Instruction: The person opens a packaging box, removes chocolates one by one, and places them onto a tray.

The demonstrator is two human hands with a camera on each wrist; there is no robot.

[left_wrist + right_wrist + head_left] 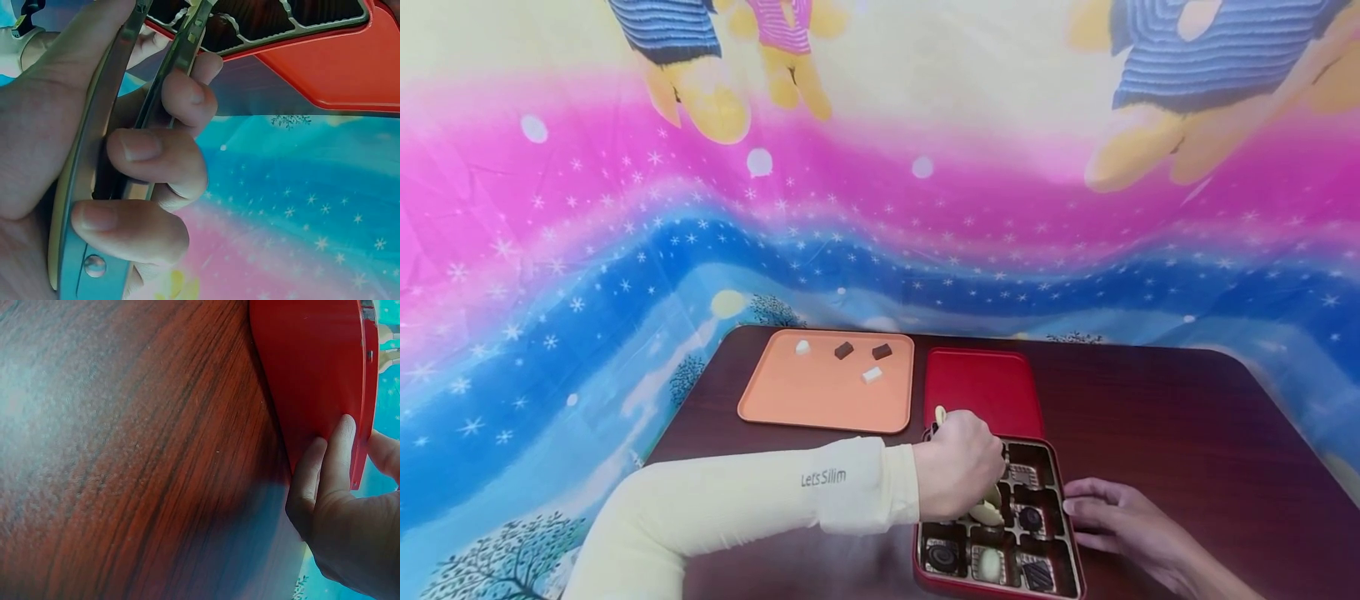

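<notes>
My left hand [958,467], in a cream sleeve, grips a pair of metal tongs [81,206] with cream-coloured parts. In the head view the tong tips [987,512] reach down into a red box [1070,542] with a dark divided insert; whether they pinch anything is hidden. Inside the compartments sit a dark round chocolate [942,557], a white chocolate [991,565], a dark square chocolate [1038,575] and another round chocolate [1030,518]. My right hand [1131,525] touches the box's right side, its fingers [337,453] fairly straight against the red wall.
An orange tray [820,404] lies at the back left, holding white pieces [872,375] and dark brown pieces [844,350]. Behind the box is a red lid [981,387]. All stand on a dark wooden table [1135,408], with a printed cloth [880,208] hanging behind.
</notes>
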